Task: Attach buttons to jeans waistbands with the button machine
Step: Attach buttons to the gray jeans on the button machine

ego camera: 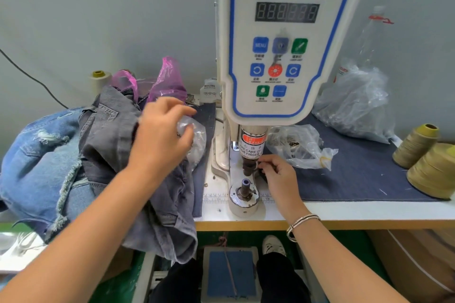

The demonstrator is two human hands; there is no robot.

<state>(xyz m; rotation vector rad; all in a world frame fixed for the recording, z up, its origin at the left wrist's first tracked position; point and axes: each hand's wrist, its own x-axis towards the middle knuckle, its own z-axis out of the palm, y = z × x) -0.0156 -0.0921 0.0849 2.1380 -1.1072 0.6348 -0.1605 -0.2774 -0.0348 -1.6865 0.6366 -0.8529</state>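
The servo button machine (285,39) stands mid-table, its upper punch (247,167) above the lower die (245,190). My right hand (278,177) is beside the punch, and its fingertips pinch a small pale button (258,164) against the punch tip. My left hand (160,138) reaches over a clear bag of buttons (197,138) to the left of the machine. Its fingers are spread loosely at the bag's mouth, slightly blurred. Grey jeans (138,155) lie under my left forearm and hang over the table's front edge. Light blue jeans (39,160) lie further left.
A second clear bag of metal parts (298,147) lies right of the punch, and a bigger crumpled bag (357,103) sits behind it. Thread cones (418,147) stand at the right edge. A pink bag (167,81) is at the back. The foot pedal (230,275) is below the table.
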